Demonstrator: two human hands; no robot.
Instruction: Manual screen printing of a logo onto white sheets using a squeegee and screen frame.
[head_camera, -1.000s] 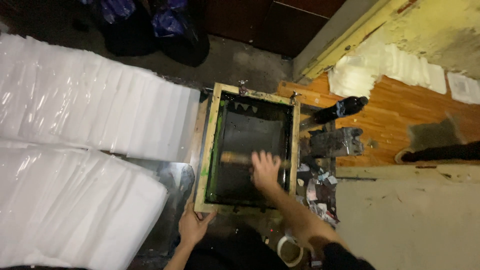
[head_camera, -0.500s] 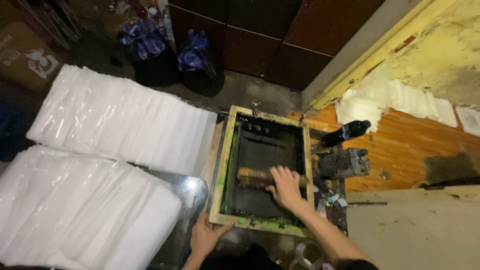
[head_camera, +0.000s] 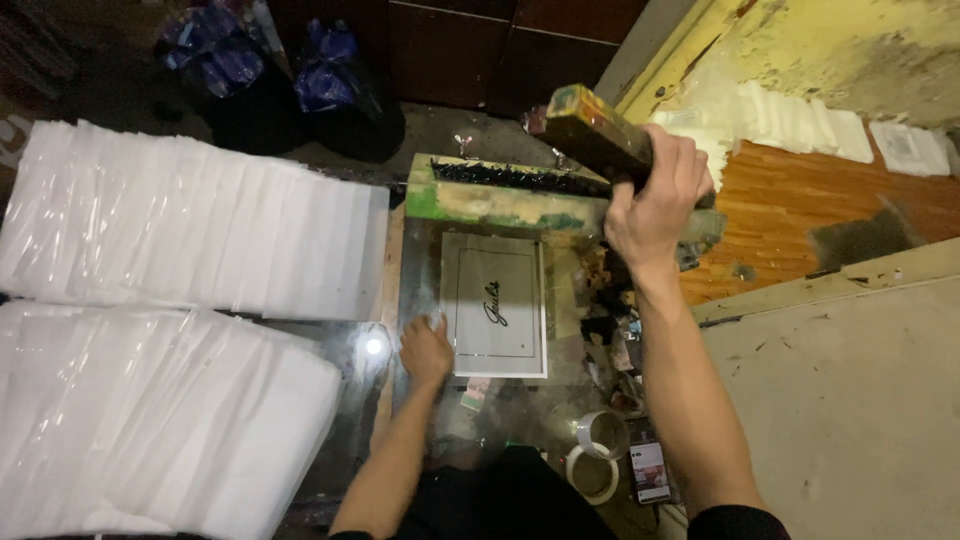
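My right hand (head_camera: 655, 200) is raised and closed around a paint-stained wooden squeegee (head_camera: 590, 130). It is held above the right end of the printing frame (head_camera: 500, 195), which is tilted up on its far edge. Under the frame a white sheet (head_camera: 495, 305) with a thin printed border and a small dark mark lies flat on the glass-topped table (head_camera: 370, 350). My left hand (head_camera: 428, 350) rests flat on the glass, fingers touching the sheet's lower left edge and holding nothing.
Two large overlapping spreads of white plastic-covered sheets (head_camera: 190, 220) (head_camera: 150, 430) fill the left side. Two tape rolls (head_camera: 600, 435) and a phone (head_camera: 650, 472) lie near my right forearm. Ink-stained clutter (head_camera: 605, 330) borders the sheet. An orange wooden board (head_camera: 800, 210) and dark bags (head_camera: 330, 90) lie beyond.
The frame lay flat with my right hand drawing the squeegee across it. Now the frame is tilted up, the squeegee is lifted, the sheet shows, and my left hand has moved from the frame's corner.
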